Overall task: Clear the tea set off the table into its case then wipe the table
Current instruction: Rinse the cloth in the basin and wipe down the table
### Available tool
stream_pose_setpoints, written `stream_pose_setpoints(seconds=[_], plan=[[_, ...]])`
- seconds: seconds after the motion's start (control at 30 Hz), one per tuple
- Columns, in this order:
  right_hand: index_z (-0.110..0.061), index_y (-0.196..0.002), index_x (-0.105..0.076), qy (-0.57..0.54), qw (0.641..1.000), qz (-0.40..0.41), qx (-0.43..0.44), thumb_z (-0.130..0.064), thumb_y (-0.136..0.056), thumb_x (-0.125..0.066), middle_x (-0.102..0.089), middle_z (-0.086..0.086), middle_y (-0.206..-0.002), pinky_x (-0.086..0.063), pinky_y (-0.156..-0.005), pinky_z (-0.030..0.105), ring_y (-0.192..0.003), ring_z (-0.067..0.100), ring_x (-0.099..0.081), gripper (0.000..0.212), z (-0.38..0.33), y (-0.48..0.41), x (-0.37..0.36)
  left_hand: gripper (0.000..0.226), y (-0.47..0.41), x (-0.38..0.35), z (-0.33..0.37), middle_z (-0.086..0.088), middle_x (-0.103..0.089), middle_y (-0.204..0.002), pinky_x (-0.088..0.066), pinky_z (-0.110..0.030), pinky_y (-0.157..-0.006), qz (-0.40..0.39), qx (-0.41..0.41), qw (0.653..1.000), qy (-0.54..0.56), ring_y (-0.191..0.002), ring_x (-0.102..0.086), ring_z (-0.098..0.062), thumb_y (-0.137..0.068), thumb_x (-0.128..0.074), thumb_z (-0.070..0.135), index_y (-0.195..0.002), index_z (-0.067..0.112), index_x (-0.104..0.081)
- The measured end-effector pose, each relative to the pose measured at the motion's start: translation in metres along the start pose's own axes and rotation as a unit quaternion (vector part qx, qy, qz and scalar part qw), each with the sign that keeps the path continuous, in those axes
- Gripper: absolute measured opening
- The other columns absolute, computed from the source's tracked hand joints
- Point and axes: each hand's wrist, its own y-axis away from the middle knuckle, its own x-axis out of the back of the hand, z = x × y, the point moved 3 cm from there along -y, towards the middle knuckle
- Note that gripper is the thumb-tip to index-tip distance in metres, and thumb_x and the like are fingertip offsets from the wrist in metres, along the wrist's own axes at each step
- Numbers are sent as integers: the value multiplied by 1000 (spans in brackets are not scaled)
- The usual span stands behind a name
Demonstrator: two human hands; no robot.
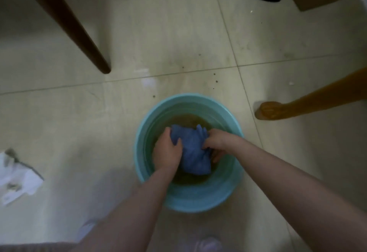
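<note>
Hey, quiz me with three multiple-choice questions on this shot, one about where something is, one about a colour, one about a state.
1. Where does the basin stand?
A. on a table
B. on the tiled floor
C. on a chair

2. What colour is the cloth?
A. blue
B. red
C. white

3. What are the hands doing?
A. hanging free
B. one holds a cup
C. both grip the cloth

Answers:
1 B, floor tiles surround the basin.
2 A, it reads blue against the brownish water.
3 C, the left hand and right hand close on it over the basin.
</note>
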Motion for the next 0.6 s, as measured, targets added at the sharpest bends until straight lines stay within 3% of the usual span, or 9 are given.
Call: stream_pose_setpoints(seconds=[0.07, 0.17, 0.27, 0.33, 0.4, 0.47, 0.53, 0.6], plan=[[11, -123, -52, 87, 995, -35, -28, -16, -92, -62, -60, 22, -85, -53, -58, 36, -60, 27, -57, 42, 4, -19, -1, 20, -10, -9, -17, -13, -65, -103, -50, -42, -76, 18, -48, 997, -62, -96, -61, -34, -85, -61, 22, -103, 14, -56], [6, -116, -55, 173, 984, -22, -33, -28, -90, -68, -57, 16, -75, -51, -45, 29, -58, 24, -57, 45, -2, -23, 13, 48, -27, -17, -27, -12, -58, -122, -49, -43, -85, 16, -103, 980, -172, -112, -55, -32, -85, -63, 32, -128, 16, -48], [-6, -91, -63, 343, 933, 108, 29, -24, -86, -71, -55, 2, -75, -48, -54, 27, -67, 22, -61, 20, -23, 10, 27, 61, -31, -16, -15, -12, -50, -131, -47, -43, -92, -19, -49, 980, -191, -119, -51, -32, -83, -63, 40, -135, 19, -38], [-10, -89, -63, 381, 899, 206, 70, -18, -86, -65, -56, 0, -77, -46, -66, 28, -77, 22, -65, 9, -34, 26, 34, 64, -27, -16, -10, -13, -50, -132, -46, -44, -95, -53, -13, 979, -198, -121, -50, -33, -82, -64, 42, -135, 19, -36], [-10, -105, -63, 374, 885, 263, 85, -15, -88, -58, -64, 5, -97, -46, -74, 31, -97, 26, -65, 18, -36, 26, 34, 59, -22, -14, -14, -16, -52, -130, -45, -42, -95, -58, -8, 973, -222, -119, -50, -35, -85, -60, 37, -134, 15, -37], [-10, -115, -62, 318, 895, 300, 84, -15, -92, -53, -64, 10, -116, -47, -83, 34, -109, 29, -61, 25, -28, 14, 24, 47, -19, -11, -19, -17, -57, -126, -45, -40, -92, -47, -30, 966, -253, -115, -52, -36, -88, -55, 29, -129, 11, -40], [-11, -117, -62, 216, 912, 339, 83, -23, -97, -49, -62, 13, -119, -48, -91, 37, -112, 31, -59, 27, -12, -3, -2, 36, -15, -9, -19, -17, -60, -122, -45, -39, -89, -43, -42, 963, -261, -112, -55, -36, -91, -50, 22, -124, 8, -43], [-15, -133, -51, 143, 924, 346, 84, -38, -99, -44, -48, 15, -136, -41, -102, 41, -126, 33, -46, 42, 2, -19, -41, 28, -13, -4, -14, -18, -61, -119, -46, -39, -85, -45, -35, 975, -214, -108, -59, -36, -94, -47, 17, -120, 7, -45]])
